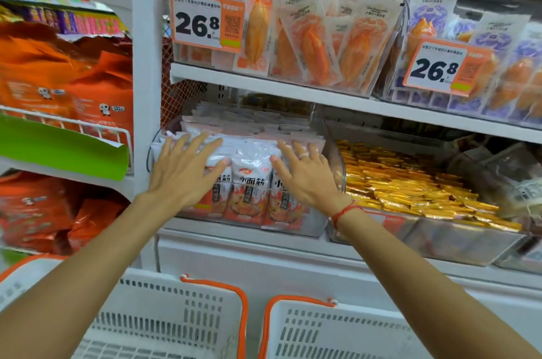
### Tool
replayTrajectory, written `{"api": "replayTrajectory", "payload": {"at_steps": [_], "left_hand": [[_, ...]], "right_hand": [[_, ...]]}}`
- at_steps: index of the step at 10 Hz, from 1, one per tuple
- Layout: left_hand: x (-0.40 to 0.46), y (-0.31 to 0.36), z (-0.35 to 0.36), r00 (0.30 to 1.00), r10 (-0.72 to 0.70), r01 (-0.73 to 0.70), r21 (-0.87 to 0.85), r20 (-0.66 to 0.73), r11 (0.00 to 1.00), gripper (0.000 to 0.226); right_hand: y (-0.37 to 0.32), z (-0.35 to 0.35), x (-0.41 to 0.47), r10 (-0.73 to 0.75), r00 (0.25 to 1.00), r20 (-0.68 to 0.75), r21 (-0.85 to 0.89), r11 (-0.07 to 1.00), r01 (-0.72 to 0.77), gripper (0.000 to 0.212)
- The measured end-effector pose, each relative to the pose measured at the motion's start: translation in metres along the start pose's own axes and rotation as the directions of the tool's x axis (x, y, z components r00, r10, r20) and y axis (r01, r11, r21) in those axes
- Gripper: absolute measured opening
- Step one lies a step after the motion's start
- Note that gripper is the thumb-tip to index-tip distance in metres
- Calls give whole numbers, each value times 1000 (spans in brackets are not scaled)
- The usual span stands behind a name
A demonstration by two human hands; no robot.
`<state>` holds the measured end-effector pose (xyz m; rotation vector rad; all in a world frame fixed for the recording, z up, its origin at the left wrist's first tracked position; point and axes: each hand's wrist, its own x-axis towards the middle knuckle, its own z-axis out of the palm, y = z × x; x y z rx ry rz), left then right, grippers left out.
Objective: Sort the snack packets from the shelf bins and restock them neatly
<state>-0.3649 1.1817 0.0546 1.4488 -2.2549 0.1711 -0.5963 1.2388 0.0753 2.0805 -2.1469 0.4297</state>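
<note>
Seemingly midway: the white-and-orange snack packets (249, 182) stand in their clear shelf bin (293, 228), and the left hand (183, 172) and right hand (305, 175) lie spread flat on them, gripping nothing; two white baskets (187, 314) wait below.

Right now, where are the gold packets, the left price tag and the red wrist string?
gold packets (410, 182), head view, middle of the pile.
left price tag (202, 22), head view, its printed number.
red wrist string (346, 211), head view, on the right wrist.

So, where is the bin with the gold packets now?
In the head view, the bin of gold packets stands on the lower shelf at right, directly beside the clear bin of white-and-orange packets, just past the right hand.
</note>
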Motion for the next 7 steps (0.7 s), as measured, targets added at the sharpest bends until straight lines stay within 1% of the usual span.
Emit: {"api": "replayTrajectory", "payload": {"at_steps": [1, 2, 3, 4, 5, 6, 7], "left_hand": [[5, 1, 1, 999, 32, -33, 29, 38, 999, 61], [8, 3, 0, 998, 15, -18, 42, 60, 999, 59], [6, 7, -1, 996, 0, -6, 63, 94, 998, 59], [9, 9, -6, 985, -32, 22, 60, 172, 998, 62], [11, 11, -12, 988, -46, 42, 28, 149, 999, 65], [-2, 18, -23, 999, -18, 15, -52, -46, 999, 56], [-27, 37, -55, 994, -11, 3, -71, -107, 997, 43]], "right_hand": [[2, -2, 4, -11, 998, 62, -5, 1000, 11, 55], [3, -1, 1, 9, 999, 39, -4, 1000, -8, 55], [-1, 2, 1, 12, 999, 46, -13, 1000, -11, 56], [0, -6, 2, 24, 996, 86, -17, 1000, -23, 57], [-3, -18, -2, 14, 1000, 7, 72, 997, -15, 56], [-2, -35, -26, -29, 980, -195, 158, 986, 61, 52], [29, -58, -81, -58, 968, -245, 190, 976, 107, 37]]}}
